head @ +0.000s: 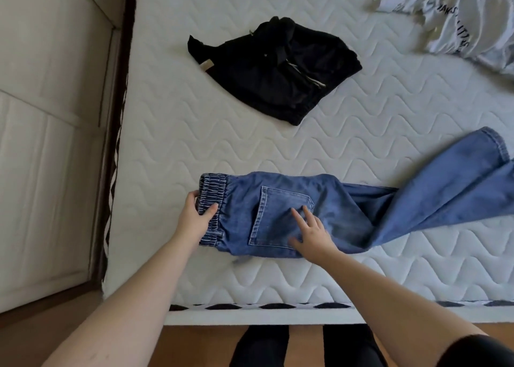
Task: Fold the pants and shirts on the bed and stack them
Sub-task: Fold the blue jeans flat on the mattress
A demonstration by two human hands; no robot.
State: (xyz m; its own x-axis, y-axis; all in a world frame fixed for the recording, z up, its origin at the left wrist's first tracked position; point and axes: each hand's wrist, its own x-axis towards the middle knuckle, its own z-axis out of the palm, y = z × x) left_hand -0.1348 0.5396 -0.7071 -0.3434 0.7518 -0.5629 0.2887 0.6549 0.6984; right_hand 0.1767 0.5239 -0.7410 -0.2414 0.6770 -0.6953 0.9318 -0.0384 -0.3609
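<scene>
Black-clad legs (pixel 303 347) and a strip of wooden floor (pixel 194 344) sit right at the bottom edge, with both bare forearms reaching up from there over the bed (pixel 278 283), which has a white quilted top with a wavy stitch pattern.

So the jeans (pixel 328 213) are lying across the near part of the bed, folded lengthwise so one back pocket faces up. Elastic waistband points left, legs trail off to the right and twist a bit before running out past the edge of view. Left hand (pixel 194 216) has the waistband grasped: thumb on top of the gathered elastic, fingers curled round its end. Right hand (pixel 311 233) is lying flat on the pocket area with fingers spread and straight, pressing the denim down, not gripping anything.

Further back, well apart from the jeans, there's a black garment (pixel 278 68) already folded into a rough square, drawstrings showing on top and a small tan tag at its left corner. Can't really tell if it's shorts or pants. Up in the far right corner a white shirt (pixel 456 18) with black lettering is lying crumpled and unfolded.

Off to the left of the bed is a padded beige panel (pixel 50 144) beyond a dark frame edge.
</scene>
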